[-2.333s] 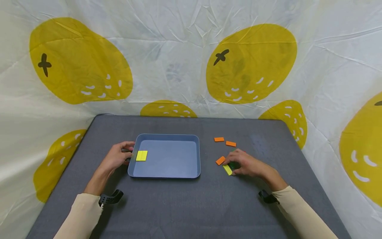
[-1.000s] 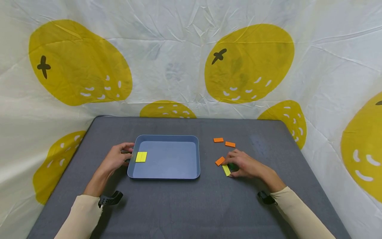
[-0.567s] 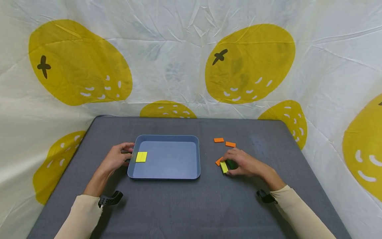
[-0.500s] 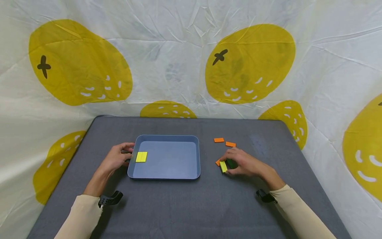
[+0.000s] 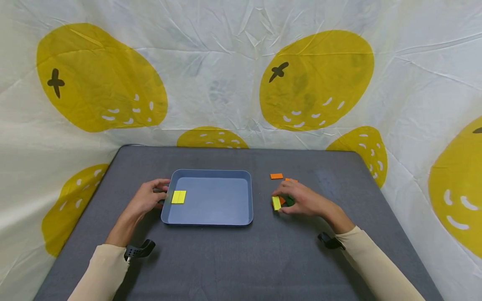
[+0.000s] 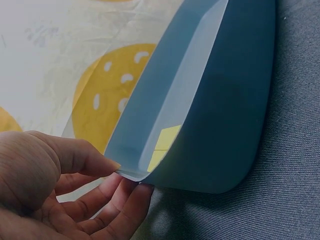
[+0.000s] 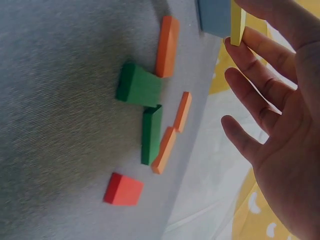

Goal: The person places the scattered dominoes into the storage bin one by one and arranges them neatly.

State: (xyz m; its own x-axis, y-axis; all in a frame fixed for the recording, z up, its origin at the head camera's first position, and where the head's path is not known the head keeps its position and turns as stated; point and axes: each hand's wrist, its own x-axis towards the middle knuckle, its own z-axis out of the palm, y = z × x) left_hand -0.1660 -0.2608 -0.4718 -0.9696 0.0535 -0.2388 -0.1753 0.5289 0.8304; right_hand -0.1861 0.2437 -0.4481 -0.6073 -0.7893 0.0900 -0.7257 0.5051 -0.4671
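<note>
Holds a small, flat, bright yellow rectangular block [image 5: 276,203] in the right hand [image 5: 303,200], pinched by its two ends, thumb at the near end and fingers [image 7: 265,55] at the far one; opened only as wide as the block is long, with the outer fingers spread free of it; places the block at the fingertips, well out from the palm, tilted and apparently clear of the surface [image 5: 226,259], dark grey and cloth-covered.

Overlaps, as seen from the head, part of an orange block lying behind the yellow one; cannot tell from there whether touching. Shows in the right wrist view three thin orange rectangular blocks [image 7: 167,47], two green blocks [image 7: 151,135] and a small red block [image 7: 124,190], all resting on the surface away from the fingers; sets one green block against or just beside the nearest orange one, cannot tell which.

Grips with the left hand [image 5: 146,195] the left end of a shallow blue-grey rectangular tray [image 5: 218,200], narrowed on the rim, thumb above and fingers outside; contains near that end two flat yellow rectangular blocks [image 5: 178,197], side by side.
</note>
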